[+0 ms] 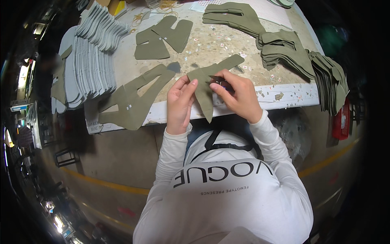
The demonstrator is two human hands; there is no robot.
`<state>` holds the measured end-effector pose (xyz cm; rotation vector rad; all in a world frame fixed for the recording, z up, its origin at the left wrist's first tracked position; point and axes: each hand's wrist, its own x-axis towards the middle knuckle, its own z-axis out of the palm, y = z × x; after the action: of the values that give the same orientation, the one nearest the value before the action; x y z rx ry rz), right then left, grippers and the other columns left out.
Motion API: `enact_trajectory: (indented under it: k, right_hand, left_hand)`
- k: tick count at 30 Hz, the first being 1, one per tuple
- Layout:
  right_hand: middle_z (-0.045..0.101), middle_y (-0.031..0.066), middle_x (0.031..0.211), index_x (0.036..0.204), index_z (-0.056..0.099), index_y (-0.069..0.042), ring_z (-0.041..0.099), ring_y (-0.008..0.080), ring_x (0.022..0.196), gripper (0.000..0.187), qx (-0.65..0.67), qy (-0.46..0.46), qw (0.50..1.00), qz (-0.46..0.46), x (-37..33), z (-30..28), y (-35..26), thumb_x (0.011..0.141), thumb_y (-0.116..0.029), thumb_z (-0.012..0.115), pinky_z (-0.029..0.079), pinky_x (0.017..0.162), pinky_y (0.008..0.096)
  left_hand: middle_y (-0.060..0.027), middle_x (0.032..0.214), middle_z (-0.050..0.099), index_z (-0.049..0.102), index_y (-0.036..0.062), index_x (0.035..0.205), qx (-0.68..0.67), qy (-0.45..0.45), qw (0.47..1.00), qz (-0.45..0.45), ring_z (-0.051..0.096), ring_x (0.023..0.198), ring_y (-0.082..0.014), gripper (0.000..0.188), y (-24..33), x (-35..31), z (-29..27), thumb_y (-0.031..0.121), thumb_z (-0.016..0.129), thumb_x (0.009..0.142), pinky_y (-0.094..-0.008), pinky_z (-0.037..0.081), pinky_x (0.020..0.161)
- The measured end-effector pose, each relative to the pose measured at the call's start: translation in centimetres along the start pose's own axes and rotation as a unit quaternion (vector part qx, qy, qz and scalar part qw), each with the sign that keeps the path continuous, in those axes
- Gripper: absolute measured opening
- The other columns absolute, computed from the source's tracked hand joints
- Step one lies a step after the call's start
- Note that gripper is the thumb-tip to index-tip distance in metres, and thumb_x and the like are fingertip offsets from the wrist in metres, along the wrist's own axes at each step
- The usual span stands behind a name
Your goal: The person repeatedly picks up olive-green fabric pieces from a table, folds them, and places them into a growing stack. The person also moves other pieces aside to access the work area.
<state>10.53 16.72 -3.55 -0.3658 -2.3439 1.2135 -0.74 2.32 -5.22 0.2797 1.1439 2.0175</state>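
Observation:
Just above the table's front edge, my left hand [180,103] pinches the left side of an olive-green cut fabric piece [204,95] between thumb and fingers. One pointed end of the piece hangs down toward me, and a narrow strip reaches out to the upper right. My right hand [240,92] is closed around a small dark pointed tool [214,78], which looks like thread snips. Its tip lies against the right side of the piece; most of the tool is hidden in the fingers. To the left, two olive pieces [138,91] [166,38] with small white stickers lie flat.
Stacked grey pieces [95,61] stand at the left. Olive bundles [231,18] [284,51] [329,79] run along the right, the last hanging over the edge. Small stickers and scraps [279,96] litter the table [122,67]. A red basket [341,120] stands below at right.

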Motion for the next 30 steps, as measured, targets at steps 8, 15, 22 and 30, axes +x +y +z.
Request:
enact_trajectory:
  k: [8, 15, 22, 30]
  right_hand:
    - [0.064, 0.0084, 0.069, 0.086, 0.06, -0.01, 0.064, 0.0277, 0.06, 0.027, -0.175, 0.055, 0.979, -0.084, 0.8, 0.7, -0.1, 0.091, -0.036, 0.064, 0.047, 0.05, 0.0371]
    - [0.062, 0.0086, 0.067, 0.085, 0.059, -0.009, 0.063, 0.0276, 0.059, 0.025, -0.118, 0.088, 0.988, -0.042, -0.1, 1.1, -1.6, 0.091, -0.032, 0.064, 0.046, 0.049, 0.0376]
    - [0.061, 0.009, 0.065, 0.083, 0.057, -0.008, 0.062, 0.0289, 0.057, 0.025, -0.119, 0.094, 0.988, -0.027, -0.4, 2.5, -1.9, 0.092, -0.031, 0.063, 0.044, 0.047, 0.0386]
    - [0.062, 0.0096, 0.065, 0.082, 0.056, -0.008, 0.062, 0.0296, 0.056, 0.026, -0.13, 0.09, 0.987, -0.006, -0.8, 3.0, -2.6, 0.093, -0.031, 0.062, 0.044, 0.046, 0.039]
  left_hand:
    - [-0.0084, 0.1, 0.068, 0.061, -0.004, 0.109, 0.118, 0.033, 0.99, 0.074, 0.064, 0.087, -0.0095, 0.019, -0.1, -0.4, 1.3, 0.003, 0.065, 0.092, -0.0219, 0.05, 0.08]
    - [-0.0039, 0.099, 0.068, 0.064, 0.0026, 0.103, -0.058, 0.059, 0.996, 0.038, 0.062, 0.086, -0.0077, 0.011, -0.2, -0.5, 1.6, 0.009, 0.064, 0.094, -0.0221, 0.049, 0.076]
    - [-0.0031, 0.1, 0.067, 0.064, 0.0031, 0.105, -0.044, 0.049, 0.997, 0.029, 0.061, 0.087, -0.0081, 0.013, -0.4, -1.6, 1.6, 0.01, 0.063, 0.095, -0.0239, 0.049, 0.078]
    - [-0.0041, 0.1, 0.067, 0.063, 0.0014, 0.106, -0.047, 0.074, 0.995, 0.055, 0.061, 0.087, -0.0086, 0.013, -0.7, -2.0, 2.3, 0.008, 0.063, 0.095, -0.0233, 0.048, 0.079]
